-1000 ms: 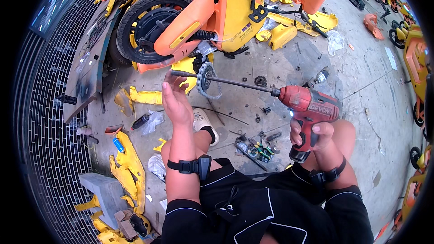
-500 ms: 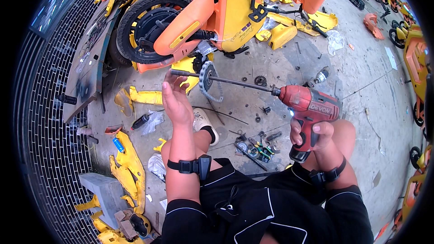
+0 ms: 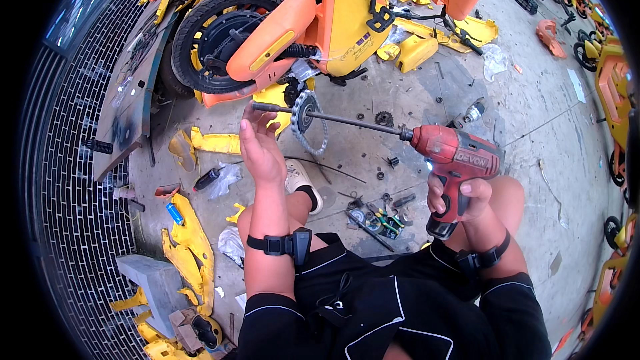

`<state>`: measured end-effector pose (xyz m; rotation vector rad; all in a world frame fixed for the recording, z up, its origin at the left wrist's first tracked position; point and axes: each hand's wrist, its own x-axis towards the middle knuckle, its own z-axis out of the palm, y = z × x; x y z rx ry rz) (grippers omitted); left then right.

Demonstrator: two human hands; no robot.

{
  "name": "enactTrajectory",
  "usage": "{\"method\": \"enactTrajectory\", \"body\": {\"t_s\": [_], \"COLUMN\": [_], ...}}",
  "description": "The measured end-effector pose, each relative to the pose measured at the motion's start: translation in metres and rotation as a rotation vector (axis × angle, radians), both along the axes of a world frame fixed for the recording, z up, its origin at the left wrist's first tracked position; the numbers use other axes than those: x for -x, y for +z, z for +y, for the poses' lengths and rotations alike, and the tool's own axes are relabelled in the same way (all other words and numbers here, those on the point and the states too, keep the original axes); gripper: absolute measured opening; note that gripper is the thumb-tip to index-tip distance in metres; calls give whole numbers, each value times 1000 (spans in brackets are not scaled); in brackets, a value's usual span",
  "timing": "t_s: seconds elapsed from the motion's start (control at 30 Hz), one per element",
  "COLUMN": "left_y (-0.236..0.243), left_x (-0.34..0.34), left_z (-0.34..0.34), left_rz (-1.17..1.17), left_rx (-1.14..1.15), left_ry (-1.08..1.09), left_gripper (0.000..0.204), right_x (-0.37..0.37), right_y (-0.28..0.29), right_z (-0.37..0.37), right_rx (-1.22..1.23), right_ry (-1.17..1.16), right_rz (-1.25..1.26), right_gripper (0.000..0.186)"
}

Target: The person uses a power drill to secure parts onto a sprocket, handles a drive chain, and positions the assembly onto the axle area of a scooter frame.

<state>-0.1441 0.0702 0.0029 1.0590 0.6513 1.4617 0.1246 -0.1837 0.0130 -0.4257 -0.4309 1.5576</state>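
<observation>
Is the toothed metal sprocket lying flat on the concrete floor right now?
No, the toothed metal sprocket sits up on the long rod between the left hand and the red drill.

one red cordless drill [image 3: 455,163] w/ one long shaft [image 3: 353,122] thru one toothed sprocket [image 3: 307,121], two bare hands – left hand [image 3: 261,149], right hand [image 3: 459,199] – two black wrist straps [image 3: 285,244], one orange-yellow scooter [image 3: 300,20], one rear tyre [image 3: 217,30], one small gear [image 3: 383,118] on concrete.
</observation>
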Motion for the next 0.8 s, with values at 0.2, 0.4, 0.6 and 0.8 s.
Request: {"method": "enactTrajectory", "body": {"t_s": [0.2,0.4,0.6,0.8], "left_y": [1,1,1,1], "left_x": [-1,-1,-1,-1], "left_z": [-1,-1,-1,-2], "left_rz": [-6,0,5,1], "left_rx": [5,8,18,38], "left_ry": [-4,0,1,-9], "left_gripper": [48,48,52,54], "right_x": [0,0,0,1], "right_y": [0,0,-1,0], "right_z": [1,1,1,0], "right_rx": [3,5,-1,1], "right_ry": [-6,-8,-5,2], "right_rz": [-13,-20,-26,-11], "right_gripper": [71,72,72,71]}}
